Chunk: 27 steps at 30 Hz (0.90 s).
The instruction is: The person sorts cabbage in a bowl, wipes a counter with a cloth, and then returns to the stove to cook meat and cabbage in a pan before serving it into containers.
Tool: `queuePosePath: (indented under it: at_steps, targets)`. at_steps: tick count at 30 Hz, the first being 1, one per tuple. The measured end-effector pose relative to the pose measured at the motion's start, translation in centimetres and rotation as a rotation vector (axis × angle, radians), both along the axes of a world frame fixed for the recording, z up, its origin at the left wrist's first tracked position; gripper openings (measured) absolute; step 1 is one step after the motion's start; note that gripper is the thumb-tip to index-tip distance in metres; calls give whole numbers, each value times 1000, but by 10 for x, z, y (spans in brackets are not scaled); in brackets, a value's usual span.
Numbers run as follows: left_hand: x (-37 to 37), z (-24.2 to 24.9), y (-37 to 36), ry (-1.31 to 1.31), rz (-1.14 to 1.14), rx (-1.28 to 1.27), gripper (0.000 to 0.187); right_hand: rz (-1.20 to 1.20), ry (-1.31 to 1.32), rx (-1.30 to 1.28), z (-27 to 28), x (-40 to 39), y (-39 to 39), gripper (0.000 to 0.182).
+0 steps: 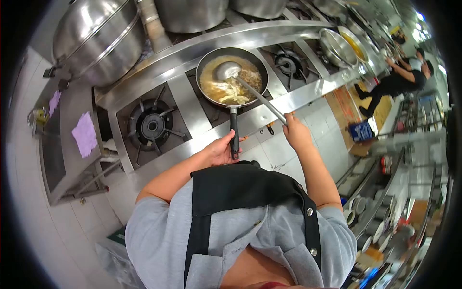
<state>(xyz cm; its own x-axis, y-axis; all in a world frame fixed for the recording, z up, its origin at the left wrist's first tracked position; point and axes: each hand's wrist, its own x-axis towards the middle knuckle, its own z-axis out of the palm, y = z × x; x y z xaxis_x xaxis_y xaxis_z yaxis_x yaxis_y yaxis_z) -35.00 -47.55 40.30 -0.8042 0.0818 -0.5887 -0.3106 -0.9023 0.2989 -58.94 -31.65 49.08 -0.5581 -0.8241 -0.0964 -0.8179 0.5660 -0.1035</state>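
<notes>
A dark frying pan point(263, 72) sits over a stove burner, holding brownish liquid with pale pieces point(236, 98) and darker bits in it. My left hand point(222, 150) is at the pan's black handle point(234, 126), thumb along its side and fingers passing underneath. With my right hand point(297, 132) I grip the end of a long metal ladle point(262, 99). The ladle's round bowl lies in the liquid near the pan's middle, its shaft slanting over the pan's right rim.
Unlit-looking burners point(153, 125) flank the pan on the steel stove. Large metal pots point(190, 14) stand behind, and a big domed steel vessel point(98, 41) is at left. Metal bowls point(338, 45) sit at right. A purple cloth point(84, 135) hangs left. Another person point(409, 74) is farther right.
</notes>
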Motion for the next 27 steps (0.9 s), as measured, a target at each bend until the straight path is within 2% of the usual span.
queuePosePath:
  at_steps: [3, 4, 7, 12, 16, 21, 24, 27]
  targets:
    - [-8, 8, 18, -38, 230, -10, 50, 75, -171, -107, -2, -28, 9, 53]
    - [-17, 23, 27, -138, 375, -33, 47, 100, -241, -157, -5, -39, 13, 53]
    - [-19, 12, 27, -62, 402, 4, 44, 137, -308, -239, -9, -74, 14, 54]
    - [-28, 25, 39, -195, 524, -140, 42, 176, -403, -222, -19, -120, -4, 52]
    - [-28, 27, 41, -219, 554, -170, 40, 44, -849, -68, -20, -125, -19, 52]
    - [-27, 34, 39, -258, 531, -179, 38, -150, -1543, -35, 27, -96, -30, 47]
    - [-18, 32, 30, -253, 513, -190, 37, -284, -1809, -18, 28, -91, -34, 41]
    - [-8, 35, 19, -265, 484, -179, 36, -269, -1843, -6, 38, -82, -30, 36]
